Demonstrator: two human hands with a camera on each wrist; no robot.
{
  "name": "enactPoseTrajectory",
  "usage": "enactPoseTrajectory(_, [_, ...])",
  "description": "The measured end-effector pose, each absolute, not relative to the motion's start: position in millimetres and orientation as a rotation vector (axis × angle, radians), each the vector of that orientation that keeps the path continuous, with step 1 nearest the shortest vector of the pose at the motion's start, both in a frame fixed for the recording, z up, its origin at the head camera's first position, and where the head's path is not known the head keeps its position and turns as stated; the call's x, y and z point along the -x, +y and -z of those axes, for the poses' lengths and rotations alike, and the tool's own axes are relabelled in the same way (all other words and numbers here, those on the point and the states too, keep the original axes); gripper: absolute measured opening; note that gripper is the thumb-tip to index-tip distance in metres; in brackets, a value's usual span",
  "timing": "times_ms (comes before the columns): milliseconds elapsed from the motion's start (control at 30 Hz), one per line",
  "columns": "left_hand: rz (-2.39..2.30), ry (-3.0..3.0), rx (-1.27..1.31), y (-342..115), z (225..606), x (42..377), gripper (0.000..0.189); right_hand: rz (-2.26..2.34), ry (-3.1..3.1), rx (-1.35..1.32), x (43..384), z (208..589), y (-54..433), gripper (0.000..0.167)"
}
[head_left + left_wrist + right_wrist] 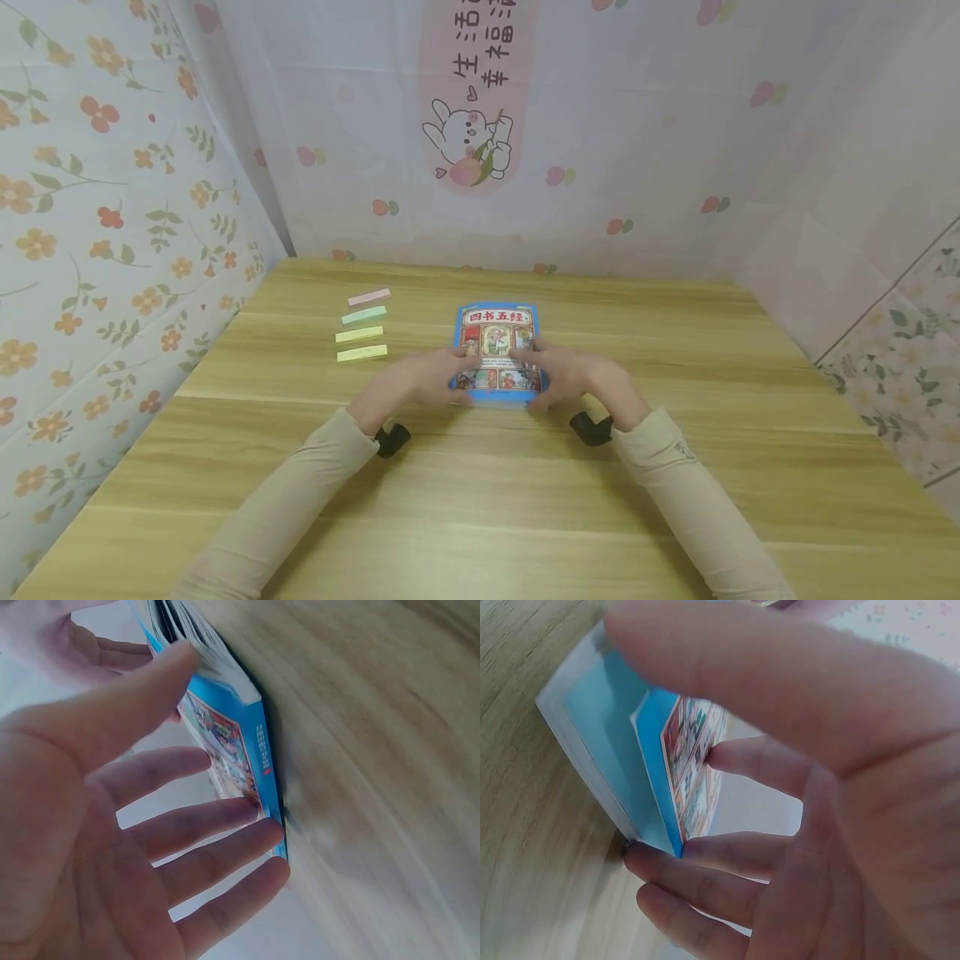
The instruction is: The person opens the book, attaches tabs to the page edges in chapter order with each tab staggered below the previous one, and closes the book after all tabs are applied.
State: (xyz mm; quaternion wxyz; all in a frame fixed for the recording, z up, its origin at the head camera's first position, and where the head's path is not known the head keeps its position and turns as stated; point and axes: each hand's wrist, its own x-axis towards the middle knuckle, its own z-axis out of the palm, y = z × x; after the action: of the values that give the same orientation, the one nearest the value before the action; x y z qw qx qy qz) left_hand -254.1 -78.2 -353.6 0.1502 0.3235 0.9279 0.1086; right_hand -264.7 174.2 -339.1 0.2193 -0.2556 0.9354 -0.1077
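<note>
Along the back edge of the pale wood-grain counter (480, 517) hangs a white cloth printed with a rabbit and fruits (645, 125); a white cloth with orange flowers (97, 233) covers the left side. Four slim paper strips lie in a row towards the back left corner: pink (369, 297), mint green (363, 316), then two yellow (359, 334) (362, 352). They sit clear of the book, left of it. Beige sleeves (277, 508) come in from the front, a black strap-like piece (592, 428) under each wrist, and the fingers hide parts of the cover's lower sides.

The thick blue-bordered paperback book (496, 333) lies midway between the counter's side edges, nearer the back, its red Chinese title above colourful picture panels. Its cover stands slightly raised on the right, showing a pale blue-green page. The left hand (438, 377) is spread, fingertips at the spine; the right hand (566, 375) is loosely spread, fingertips by the opening edge. Neither grips it.
</note>
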Motion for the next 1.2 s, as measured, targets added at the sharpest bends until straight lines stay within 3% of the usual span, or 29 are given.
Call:
enactPoseTrajectory(533, [-0.287,2.707,-1.077,-76.3,356.9,254.8,0.032,0.305,2.596,0.788,269.4,341.0,173.5,0.083])
enactPoseTrajectory(900, [-0.314,2.685,-1.144,-76.3,358.2,257.2,0.023,0.285,2.643,0.868,268.3,332.7,172.4,0.072])
enactPoseTrajectory(1033, [-0.299,2.687,-1.148,-76.2,360.1,258.1,0.025,0.285,2.668,0.895,268.7,330.6,172.0,0.07])
enactPoseTrajectory(1200, [-0.307,2.714,-1.087,-74.4,360.5,258.5,0.057,0.292,2.692,0.936,268.7,327.3,172.9,0.071])
